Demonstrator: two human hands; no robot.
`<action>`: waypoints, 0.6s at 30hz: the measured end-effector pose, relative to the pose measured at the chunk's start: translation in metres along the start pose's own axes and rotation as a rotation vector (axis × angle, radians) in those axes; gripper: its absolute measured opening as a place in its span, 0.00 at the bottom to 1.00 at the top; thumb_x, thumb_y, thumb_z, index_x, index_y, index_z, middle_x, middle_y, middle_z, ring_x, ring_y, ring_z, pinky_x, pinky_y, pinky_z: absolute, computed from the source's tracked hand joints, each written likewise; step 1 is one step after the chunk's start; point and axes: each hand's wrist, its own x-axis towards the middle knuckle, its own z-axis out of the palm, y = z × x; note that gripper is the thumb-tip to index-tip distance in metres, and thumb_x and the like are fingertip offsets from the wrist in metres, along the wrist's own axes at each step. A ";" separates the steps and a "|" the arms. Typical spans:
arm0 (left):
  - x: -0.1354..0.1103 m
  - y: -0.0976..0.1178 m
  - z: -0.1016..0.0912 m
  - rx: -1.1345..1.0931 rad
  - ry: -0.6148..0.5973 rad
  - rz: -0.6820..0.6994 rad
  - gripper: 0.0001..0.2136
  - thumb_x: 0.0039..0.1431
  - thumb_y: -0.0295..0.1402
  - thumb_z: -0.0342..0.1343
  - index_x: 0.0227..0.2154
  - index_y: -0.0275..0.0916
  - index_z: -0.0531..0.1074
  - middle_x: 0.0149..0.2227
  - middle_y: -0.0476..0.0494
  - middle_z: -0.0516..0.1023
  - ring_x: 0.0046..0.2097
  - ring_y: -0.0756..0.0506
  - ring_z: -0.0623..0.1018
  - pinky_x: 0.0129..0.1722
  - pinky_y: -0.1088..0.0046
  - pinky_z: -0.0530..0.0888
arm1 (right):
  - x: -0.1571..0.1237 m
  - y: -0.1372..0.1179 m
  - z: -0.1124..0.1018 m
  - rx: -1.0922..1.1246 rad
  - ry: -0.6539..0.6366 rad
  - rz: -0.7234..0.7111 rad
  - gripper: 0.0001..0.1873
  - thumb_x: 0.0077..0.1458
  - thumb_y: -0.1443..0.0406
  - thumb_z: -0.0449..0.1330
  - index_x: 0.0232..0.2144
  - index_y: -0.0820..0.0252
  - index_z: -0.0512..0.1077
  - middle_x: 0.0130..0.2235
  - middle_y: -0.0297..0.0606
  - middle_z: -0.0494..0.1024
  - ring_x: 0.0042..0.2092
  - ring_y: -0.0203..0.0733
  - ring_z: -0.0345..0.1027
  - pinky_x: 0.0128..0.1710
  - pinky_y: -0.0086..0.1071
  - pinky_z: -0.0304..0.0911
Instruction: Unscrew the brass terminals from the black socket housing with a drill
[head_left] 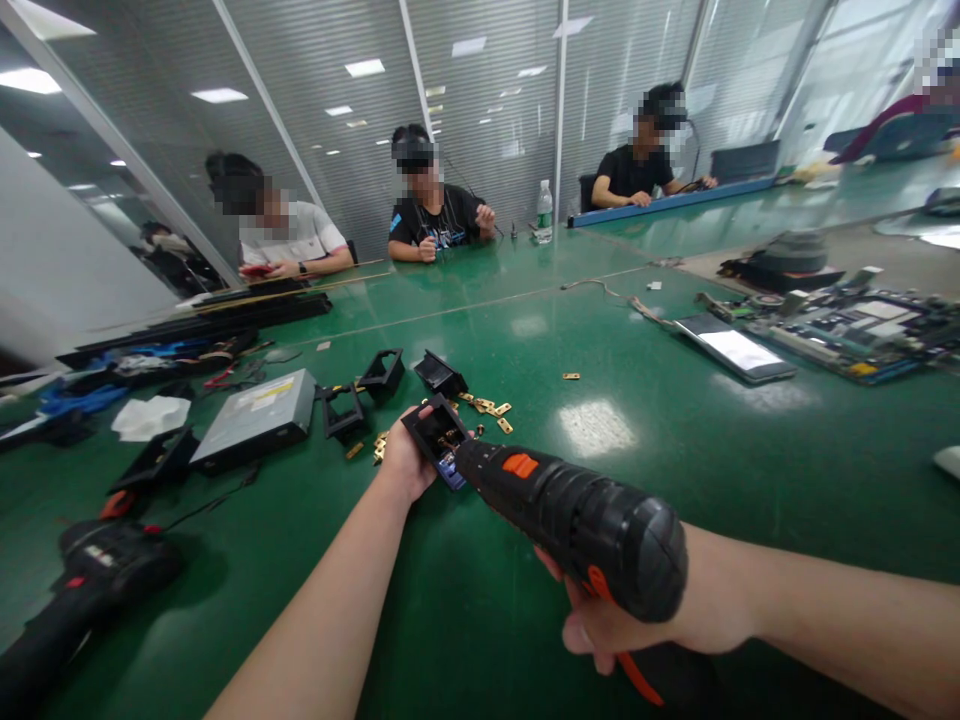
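My left hand (405, 462) grips a small black plastic housing (429, 418) by its left side, tilted above the green table. Inside the housing are small brass and blue parts, too small to make out. My right hand (611, 625) is wrapped round the handle of a black and orange cordless screwdriver (577, 505). The tool's nose points into the housing's open face; its tip is hidden. Brass plates (491, 407) lie scattered just beyond my left hand. Near them stand more black housings, one (382, 372) behind and another (441, 375) to its right.
At the left are a silver disc drive (259, 415), a white tissue (150, 418) and a second power tool (112, 565). A phone (731, 347) and circuit boards (862, 325) lie at the right. Several people sit across the table, near a water bottle (544, 212).
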 end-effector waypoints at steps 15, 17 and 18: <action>-0.002 0.000 0.001 0.023 -0.025 0.012 0.12 0.55 0.36 0.48 0.28 0.35 0.74 0.26 0.39 0.77 0.31 0.37 0.80 0.31 0.58 0.76 | 0.000 -0.003 0.001 -0.021 -0.055 -0.074 0.10 0.46 0.67 0.65 0.25 0.64 0.65 0.22 0.29 0.69 0.24 0.32 0.66 0.24 0.25 0.65; -0.002 0.000 0.001 0.018 -0.016 0.011 0.12 0.55 0.36 0.48 0.28 0.35 0.74 0.26 0.39 0.77 0.30 0.37 0.80 0.31 0.58 0.76 | -0.001 -0.005 0.002 -0.053 -0.066 -0.075 0.08 0.47 0.68 0.65 0.27 0.65 0.69 0.22 0.30 0.69 0.24 0.31 0.66 0.25 0.25 0.65; -0.003 0.000 0.002 0.011 -0.010 0.006 0.11 0.55 0.35 0.48 0.28 0.36 0.74 0.26 0.40 0.77 0.31 0.37 0.80 0.31 0.58 0.76 | -0.001 -0.006 0.002 -0.074 -0.062 -0.070 0.07 0.48 0.68 0.65 0.28 0.65 0.71 0.22 0.30 0.69 0.25 0.31 0.66 0.25 0.25 0.65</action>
